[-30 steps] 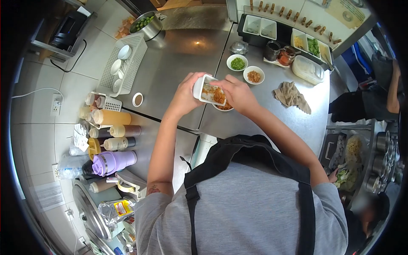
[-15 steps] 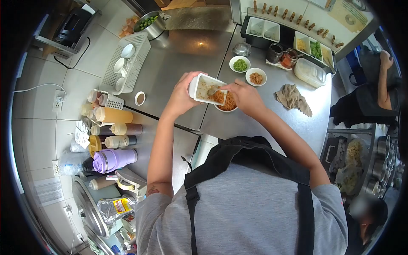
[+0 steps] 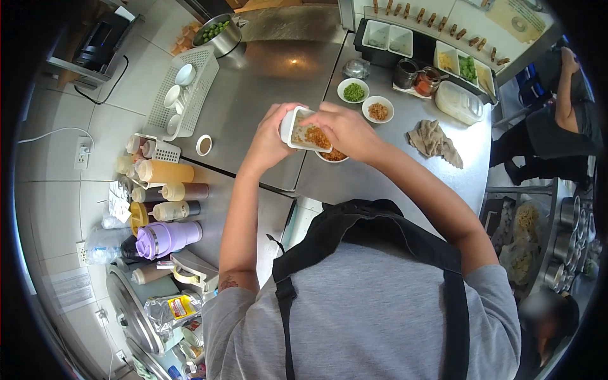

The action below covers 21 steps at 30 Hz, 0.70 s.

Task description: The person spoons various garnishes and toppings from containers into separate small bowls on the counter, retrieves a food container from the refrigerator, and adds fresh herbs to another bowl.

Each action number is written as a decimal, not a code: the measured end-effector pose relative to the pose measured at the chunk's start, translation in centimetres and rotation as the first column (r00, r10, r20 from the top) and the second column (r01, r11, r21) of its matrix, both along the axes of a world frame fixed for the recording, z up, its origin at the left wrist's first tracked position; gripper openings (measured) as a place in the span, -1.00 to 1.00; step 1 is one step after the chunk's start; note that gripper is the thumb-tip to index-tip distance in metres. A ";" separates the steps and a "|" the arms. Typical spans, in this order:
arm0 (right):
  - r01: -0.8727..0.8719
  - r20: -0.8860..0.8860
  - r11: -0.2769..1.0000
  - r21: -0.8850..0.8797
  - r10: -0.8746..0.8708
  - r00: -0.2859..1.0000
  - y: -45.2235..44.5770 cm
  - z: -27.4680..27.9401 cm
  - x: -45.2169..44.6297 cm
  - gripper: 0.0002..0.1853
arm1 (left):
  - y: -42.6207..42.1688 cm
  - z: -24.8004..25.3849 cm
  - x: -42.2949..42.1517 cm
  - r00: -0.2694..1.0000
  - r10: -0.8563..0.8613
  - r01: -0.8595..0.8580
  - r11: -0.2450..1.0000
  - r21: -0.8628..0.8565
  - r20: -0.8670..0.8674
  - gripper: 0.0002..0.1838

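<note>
My left hand [image 3: 268, 140] grips a white rectangular container [image 3: 287, 132], tilted toward the right, with orange-brown crumbly food [image 3: 315, 137] gathered at its lower end. Over the container's opening, my right hand [image 3: 349, 134] is closed on a spoon, mostly hidden by the fingers. Partly covered by the container, a small bowl [image 3: 332, 160] of similar orange-brown food sits on the steel counter right below. Beyond my right hand stand a white bowl of chopped greens [image 3: 353, 92] and a white bowl of brown bits [image 3: 378, 112].
A crumpled cloth [image 3: 435, 142] and a lidded clear container [image 3: 458, 102] lie to the right. Sauce bottles [image 3: 166, 171], a purple tumbler [image 3: 170, 238] and a white basket [image 3: 199, 95] line the left. A small sauce cup [image 3: 204, 145] sits nearby. Another person [image 3: 551, 126] stands at far right.
My right hand has shifted left and up over the container, covering more of the spoon. The container is tilted more steeply, and the view has shifted slightly.
</note>
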State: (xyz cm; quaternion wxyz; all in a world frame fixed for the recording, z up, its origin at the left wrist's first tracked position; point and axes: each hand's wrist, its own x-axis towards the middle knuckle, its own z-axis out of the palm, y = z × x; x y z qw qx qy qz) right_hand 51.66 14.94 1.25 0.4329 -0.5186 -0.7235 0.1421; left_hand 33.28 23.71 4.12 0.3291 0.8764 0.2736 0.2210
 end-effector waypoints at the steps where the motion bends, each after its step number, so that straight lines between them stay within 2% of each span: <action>1: 0.001 0.001 1.000 0.001 -0.001 1.000 -0.3 -0.7 0.4 -0.67 | 0.0 0.2 0.1 1.000 -0.003 0.003 1.000 -0.012 -0.002 -0.21; 3: 0.105 0.244 0.970 -0.222 -0.049 0.969 -1.1 -2.2 1.3 -0.68 | -0.1 0.3 0.0 1.000 0.003 -0.003 1.000 -0.021 -0.001 -0.21; 4: 0.101 0.244 0.970 -0.221 -0.045 0.969 -1.2 -2.0 1.0 -0.68 | -0.1 0.3 0.0 1.000 0.015 -0.015 0.999 -0.030 -0.006 -0.21; 6: 0.129 0.089 0.976 -0.173 -0.115 0.989 -1.8 -1.6 0.8 -0.70 | -0.2 0.1 0.2 1.000 0.024 -0.024 0.999 -0.045 -0.010 -0.21; 7: 0.132 0.086 0.975 -0.179 -0.118 0.989 -1.9 -1.2 0.2 -0.70 | -0.3 0.0 0.4 1.000 0.027 -0.027 0.999 -0.045 -0.009 -0.21; 9: 0.245 -0.123 0.967 -0.074 -0.253 0.960 -1.5 -0.3 -1.2 -0.70 | -0.5 -0.1 0.8 1.000 0.025 -0.026 0.999 -0.043 -0.007 -0.22; 10: 0.246 -0.124 0.967 -0.071 -0.253 0.959 -1.6 -0.9 -1.2 -0.70 | -0.5 0.0 1.0 0.999 0.043 -0.043 0.998 -0.050 0.012 -0.22; 12: 0.369 -0.015 0.917 -0.152 -0.375 0.927 -1.9 -3.2 -1.3 -0.68 | -0.4 0.2 0.9 0.997 0.064 -0.063 0.997 -0.053 0.032 -0.22; 15: 0.313 -0.050 0.930 -0.195 -0.328 0.943 -2.8 -5.2 -0.2 -0.70 | -0.5 0.3 0.6 0.995 0.092 -0.094 0.994 -0.055 -0.047 -0.17; 18: 0.275 -0.108 0.944 -0.182 -0.297 0.949 -3.0 -1.6 -1.1 -0.69 | -0.7 0.2 1.0 0.998 0.056 -0.058 0.994 -0.092 -0.024 -0.16; 21: 0.348 -0.033 0.928 -0.132 -0.355 0.934 -2.3 -4.3 -0.7 -0.68 | -0.6 0.4 1.4 0.998 0.069 -0.069 0.996 -0.053 0.003 -0.17</action>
